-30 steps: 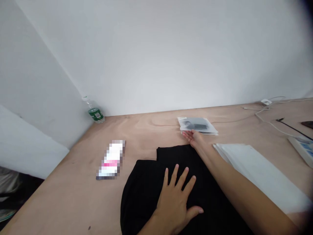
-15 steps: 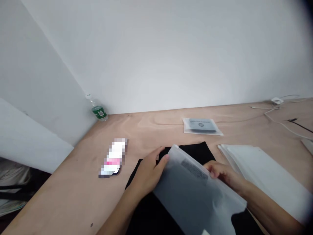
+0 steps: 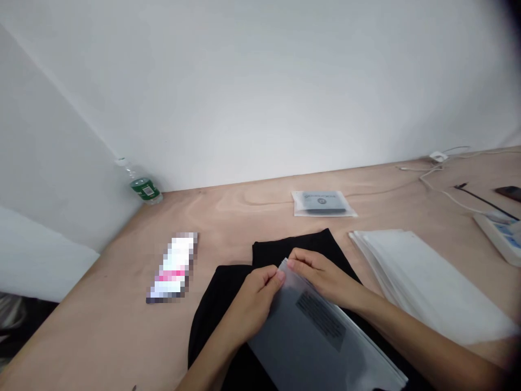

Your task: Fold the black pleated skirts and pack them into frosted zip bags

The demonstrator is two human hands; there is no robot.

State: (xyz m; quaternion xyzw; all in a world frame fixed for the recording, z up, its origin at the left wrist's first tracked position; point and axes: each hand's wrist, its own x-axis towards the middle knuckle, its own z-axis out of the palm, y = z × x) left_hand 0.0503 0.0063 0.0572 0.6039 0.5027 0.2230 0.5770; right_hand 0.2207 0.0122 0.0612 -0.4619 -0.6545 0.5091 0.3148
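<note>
A frosted zip bag with a block of printed text near its top edge lies tilted over black cloth. My left hand pinches the bag's upper left corner between thumb and fingers. Right beside it, my right hand grips the zip edge near the same corner, thumb on top. Both hands are closed on the bag, with their tips almost touching. The black cloth spreads on the table under the bag and both wrists. The bag's lower end runs out of view.
Frosted bags lie stacked at the right. A smaller packed bag sits behind the cloth. At the left are a phone and a water bottle. White cables and a white and blue device lie far right.
My right hand has slid along the zip edge up to the corner beside my left hand. The left hand has closed into a pinch there. The view has shifted slightly right.
</note>
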